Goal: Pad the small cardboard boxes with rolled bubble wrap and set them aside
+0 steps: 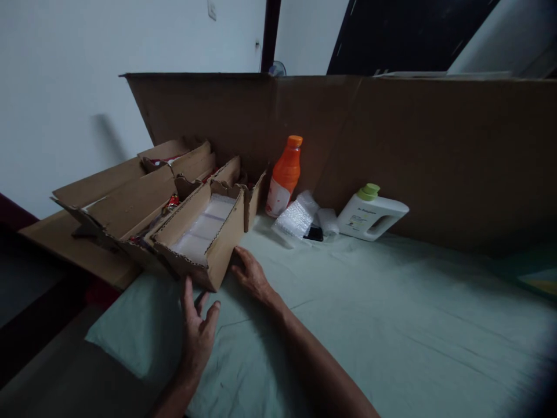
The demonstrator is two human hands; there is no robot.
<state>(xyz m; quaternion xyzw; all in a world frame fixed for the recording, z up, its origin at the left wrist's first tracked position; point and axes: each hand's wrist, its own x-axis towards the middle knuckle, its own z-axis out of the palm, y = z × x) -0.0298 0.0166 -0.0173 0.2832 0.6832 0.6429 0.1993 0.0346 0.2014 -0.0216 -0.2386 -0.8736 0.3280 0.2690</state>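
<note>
A long open cardboard box (225,244) stands at the front of a group of boxes, with flat whitish packs (204,226) lying inside it. My left hand (198,328) is at the box's near end, fingers spread, the fingertips close to its lower edge. Along the box's right side is my right hand (252,276), its fingers extended toward the lower wall. Neither hand is wrapped round anything. Whether the fingertips press on the cardboard, I cannot tell.
More cardboard boxes (130,200) with red items stand behind and left. An orange bottle (285,177), bubble wrap (298,215) around something dark, and a white jug (369,217) with a green cap line the cardboard wall (418,157). A pale green cloth (369,307) covers the surface.
</note>
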